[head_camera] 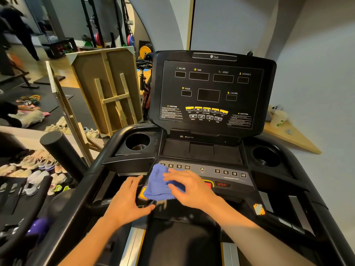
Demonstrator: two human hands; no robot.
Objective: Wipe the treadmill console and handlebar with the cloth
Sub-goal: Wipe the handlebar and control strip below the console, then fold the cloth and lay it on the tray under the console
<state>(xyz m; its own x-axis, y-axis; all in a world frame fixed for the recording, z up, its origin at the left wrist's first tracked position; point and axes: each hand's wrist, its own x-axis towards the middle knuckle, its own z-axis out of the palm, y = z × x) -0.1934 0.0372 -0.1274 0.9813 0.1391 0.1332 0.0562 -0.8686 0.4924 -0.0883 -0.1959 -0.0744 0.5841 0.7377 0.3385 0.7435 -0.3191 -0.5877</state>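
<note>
Cloth under right hand on console; left hand beside.

Indoor light, even and fairly bright, warm tint on the wood floor at upper left, cooler on the white wall at right. Glossy black console shows soft sheen along its top edge, display windows dark. Soft, short shadows under both hands. Left hand and right hand slightly motion-blurred, blue cloth edges soft. Strong wide-angle bending: walls and frame edges curve. Bottom left corner dim and smeared, purple object out of focus. Person at top left blurred.
</note>
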